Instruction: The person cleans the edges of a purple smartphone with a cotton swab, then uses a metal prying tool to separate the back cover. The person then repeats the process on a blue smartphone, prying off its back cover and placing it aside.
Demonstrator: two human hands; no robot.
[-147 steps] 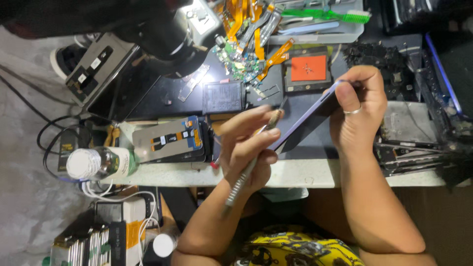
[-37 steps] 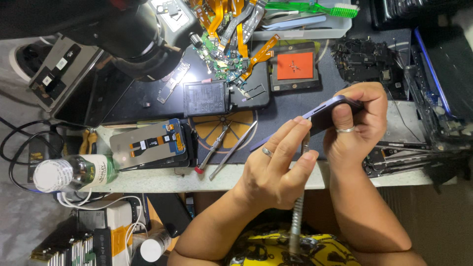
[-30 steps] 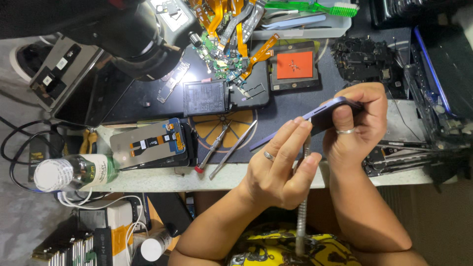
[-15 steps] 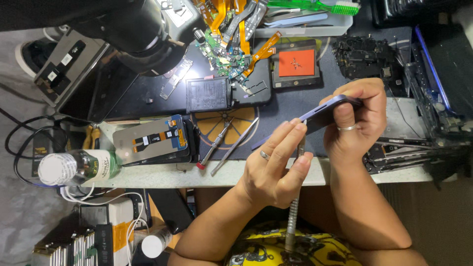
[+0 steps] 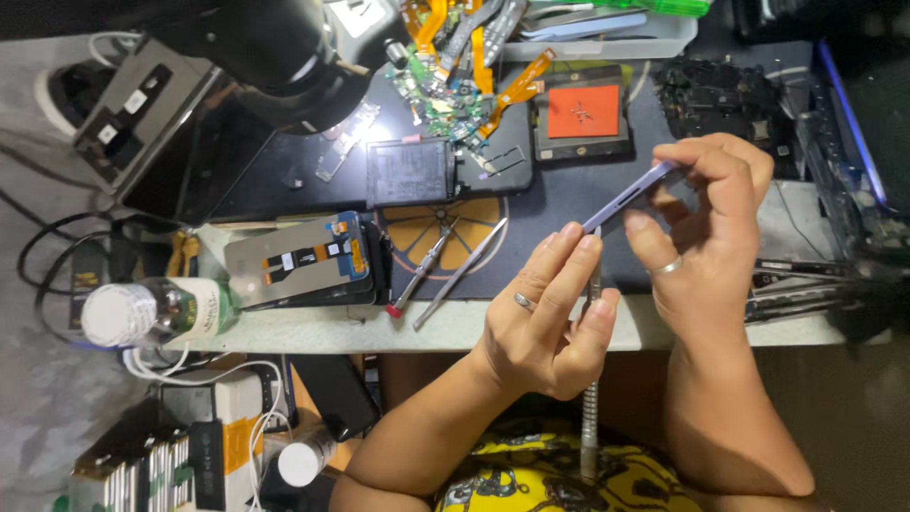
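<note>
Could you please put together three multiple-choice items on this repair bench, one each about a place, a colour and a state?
1. Where is the plastic bottle?
A. at the bench's left edge
B. beside the orange pad
C. in the right hand

2. What colour is the square pad at the top of the mat?
A. green
B. orange
C. white

3. How is the phone held?
A. flat on the mat
B. edge-up, off the bench, in the right hand
C. inside the clear tray

Answers: 1 A, it lies left of the screen panel. 2 B, its face is plainly orange. 3 B, the right fingers pinch it while the left hand sets a metal screwdriver to it.
</note>
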